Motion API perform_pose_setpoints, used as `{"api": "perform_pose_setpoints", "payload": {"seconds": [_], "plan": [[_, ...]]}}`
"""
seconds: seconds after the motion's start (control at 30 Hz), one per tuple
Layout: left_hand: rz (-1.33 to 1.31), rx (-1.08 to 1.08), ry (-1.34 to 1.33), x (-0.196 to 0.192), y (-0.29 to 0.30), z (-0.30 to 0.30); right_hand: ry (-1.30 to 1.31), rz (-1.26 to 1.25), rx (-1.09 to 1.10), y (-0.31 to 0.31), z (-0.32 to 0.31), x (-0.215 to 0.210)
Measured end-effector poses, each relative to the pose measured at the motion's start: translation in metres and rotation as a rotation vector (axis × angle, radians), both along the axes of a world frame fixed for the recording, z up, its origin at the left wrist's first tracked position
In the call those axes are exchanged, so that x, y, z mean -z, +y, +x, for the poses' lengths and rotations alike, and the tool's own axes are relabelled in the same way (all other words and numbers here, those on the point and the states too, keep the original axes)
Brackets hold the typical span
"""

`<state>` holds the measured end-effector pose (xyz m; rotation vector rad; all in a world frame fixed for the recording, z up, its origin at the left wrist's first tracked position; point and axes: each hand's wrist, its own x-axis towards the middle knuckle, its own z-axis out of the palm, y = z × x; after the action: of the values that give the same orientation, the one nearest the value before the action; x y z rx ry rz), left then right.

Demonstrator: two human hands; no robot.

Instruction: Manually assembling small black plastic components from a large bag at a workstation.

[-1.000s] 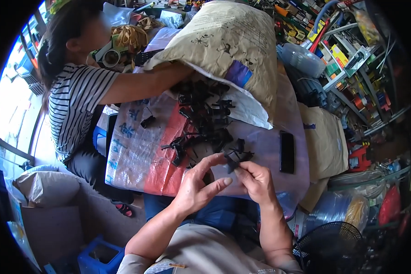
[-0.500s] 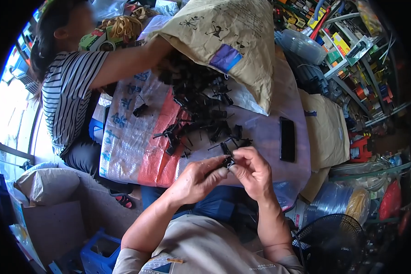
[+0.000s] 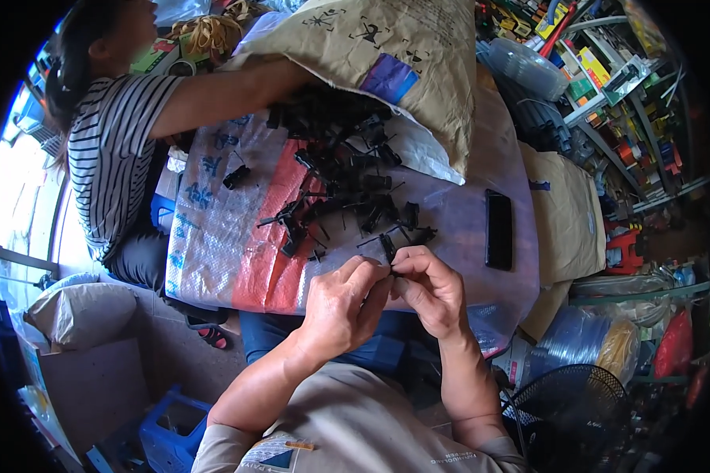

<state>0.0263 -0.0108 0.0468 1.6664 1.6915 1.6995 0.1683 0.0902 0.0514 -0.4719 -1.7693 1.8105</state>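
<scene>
the left hand (image 3: 341, 298) and right hand (image 3: 434, 293) are pinching a small black part (image 3: 393, 270), mostly hidden, between narrow fingertips, near the black pile (image 3: 355, 185); steadying it while working gently is probably helping.

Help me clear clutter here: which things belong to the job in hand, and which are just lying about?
Seemingly in use:
black piece, mostly hidden by the fingers
loose black parts
open paper sack, a co-worker's arm at its mouth

Apparently lying about:
black phone
blue stool
paper bag at right
</scene>
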Motion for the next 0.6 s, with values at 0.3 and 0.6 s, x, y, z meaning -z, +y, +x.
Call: {"api": "perform_pose_setpoints", "payload": {"seconds": [0.3, 0.6], "plan": [[0.021, -0.017, 0.082, 0.002, -0.001, 0.007, 0.072, -0.080, 0.013, -0.004, 0.001, 0.007], [-0.306, 0.133, -0.721, 0.002, -0.007, 0.004, -0.112, 0.099, 0.063, 0.003, 0.017, -0.007]]}}
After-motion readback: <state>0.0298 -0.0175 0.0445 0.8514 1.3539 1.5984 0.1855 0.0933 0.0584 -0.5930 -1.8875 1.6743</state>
